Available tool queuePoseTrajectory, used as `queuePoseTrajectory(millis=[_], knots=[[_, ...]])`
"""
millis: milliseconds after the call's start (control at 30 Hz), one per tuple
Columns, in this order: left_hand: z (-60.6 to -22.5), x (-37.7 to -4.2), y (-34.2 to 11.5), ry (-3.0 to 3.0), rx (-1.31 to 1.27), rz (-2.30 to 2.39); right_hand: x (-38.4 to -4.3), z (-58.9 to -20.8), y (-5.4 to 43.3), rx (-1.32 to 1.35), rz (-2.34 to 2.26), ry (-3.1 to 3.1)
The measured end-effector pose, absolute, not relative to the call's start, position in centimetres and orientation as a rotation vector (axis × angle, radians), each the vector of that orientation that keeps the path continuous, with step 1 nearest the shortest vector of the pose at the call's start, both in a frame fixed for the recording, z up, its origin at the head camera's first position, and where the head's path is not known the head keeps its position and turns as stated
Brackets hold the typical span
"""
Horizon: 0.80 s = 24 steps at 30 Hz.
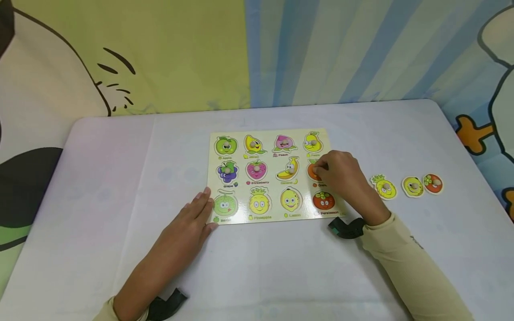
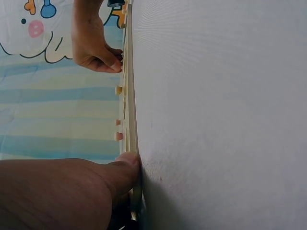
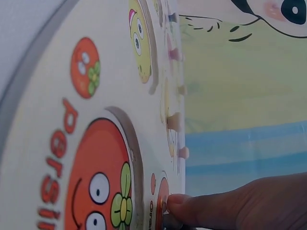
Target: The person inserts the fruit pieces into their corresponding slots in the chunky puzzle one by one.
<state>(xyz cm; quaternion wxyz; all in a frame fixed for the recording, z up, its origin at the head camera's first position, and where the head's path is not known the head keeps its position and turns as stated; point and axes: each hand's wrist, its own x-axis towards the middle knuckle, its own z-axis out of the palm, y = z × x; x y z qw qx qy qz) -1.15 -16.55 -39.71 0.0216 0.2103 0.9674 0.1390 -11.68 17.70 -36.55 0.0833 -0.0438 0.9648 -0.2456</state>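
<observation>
The right hand [image 1: 341,173] has its thumb and fingers drawn together, pinching the small knob of the orange piece [image 1: 311,171], which sits at its place in the right column of the fruit board [image 1: 242,183]. That hand hides part of the orange and of the board's right edge. The left hand [image 1: 193,216] lies with fingers nearly straight at the board's lower left corner, its thumb against the edge.

Knobbed fruit pieces fill the rest of the upper two rows. Below the orange, the persimmon picture [image 1: 323,201] shows bare. A black strap [image 1: 347,228] on the right wrist sits just beside the lower right corner.

Beyond the right wrist, on the white table [image 1: 265,272], lie a pineapple piece [image 1: 385,189], a yellow piece [image 1: 412,187] and a red piece [image 1: 433,183], the last two side by side. A cartoon backdrop [image 1: 188,62] stands behind.
</observation>
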Motion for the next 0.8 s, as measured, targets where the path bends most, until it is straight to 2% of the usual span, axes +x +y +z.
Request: queuePoseTrajectory(millis=[500,800], knots=[[-39.9,-1.2,-16.7,2.998,0.668,0.454,-11.1,-37.1,17.2,-0.141,-0.735,2.941],[-39.8,-1.2,-16.6,2.988,0.658,0.457,-10.8,-36.0,18.9,-0.123,-0.891,2.927]])
